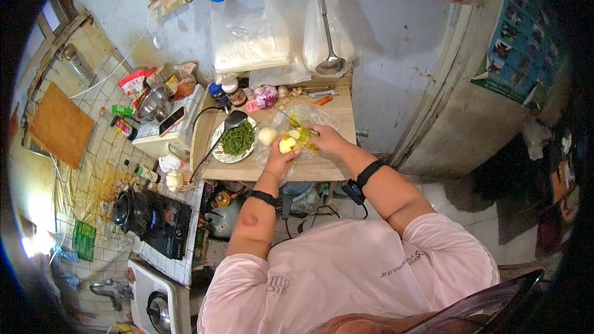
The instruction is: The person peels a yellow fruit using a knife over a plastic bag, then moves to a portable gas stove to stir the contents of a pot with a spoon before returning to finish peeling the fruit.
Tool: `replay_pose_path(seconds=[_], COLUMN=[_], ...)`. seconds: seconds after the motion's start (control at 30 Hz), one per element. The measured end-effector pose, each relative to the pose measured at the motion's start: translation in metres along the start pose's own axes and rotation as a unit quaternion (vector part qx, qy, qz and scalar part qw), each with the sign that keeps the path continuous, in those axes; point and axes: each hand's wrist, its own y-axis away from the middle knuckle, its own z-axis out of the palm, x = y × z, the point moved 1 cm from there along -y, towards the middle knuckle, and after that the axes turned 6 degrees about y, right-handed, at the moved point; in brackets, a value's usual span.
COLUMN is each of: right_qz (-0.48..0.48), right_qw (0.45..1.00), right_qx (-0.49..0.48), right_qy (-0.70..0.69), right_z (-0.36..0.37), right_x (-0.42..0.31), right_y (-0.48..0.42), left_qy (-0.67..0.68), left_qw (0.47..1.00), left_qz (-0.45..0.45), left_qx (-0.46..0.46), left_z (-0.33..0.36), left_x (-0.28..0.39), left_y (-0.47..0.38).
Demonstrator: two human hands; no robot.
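My left hand grips a peeled, pale-yellow round fruit with a brown spot on it. In my right hand is a knife, its thin blade pointing up and left, apart from the fruit. Beneath both hands a clear plastic bag is spread over the wooden table, with yellow-green peelings on it. Another peeled, whitish round fruit rests on the bag just left of my left hand. Whether the fruits are apples or pears, I cannot tell.
Left of the bag, a patterned plate holds cut green beans, with a black spatula across its rim. A purple onion and jars line the table's back. A gas stove with a lit flame stands lower left.
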Motion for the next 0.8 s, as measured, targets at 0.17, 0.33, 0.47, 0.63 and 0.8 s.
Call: replay_pose_path(seconds=[0.17, 0.33, 0.47, 0.63, 0.8], right_qz=[-0.085, -0.057, -0.039, -0.049, -0.091], right_qw=[0.992, 0.997, 0.999, 0.996, 0.993], right_qx=[0.07, 0.028, 0.008, 0.028, 0.079], right_qy=[-0.061, -0.051, 0.022, 0.067, 0.009], right_z=[0.012, 0.009, 0.009, 0.008, 0.004], right_x=[0.0, -0.008, -0.005, 0.003, 0.002], right_y=[0.0, -0.001, -0.01, -0.018, -0.014], left_qy=[-0.006, -0.094, -0.143, -0.109, -0.108], left_qw=[1.0, 0.995, 0.989, 0.994, 0.994], left_qz=[-0.003, 0.036, 0.048, 0.02, 0.023], left_qx=[0.01, -0.014, -0.002, 0.024, 0.004], left_z=[0.001, -0.006, -0.007, 0.006, 0.009], left_x=[0.0, -0.007, -0.011, -0.004, -0.003], left_y=[0.0, -0.003, -0.004, 0.0, 0.0])
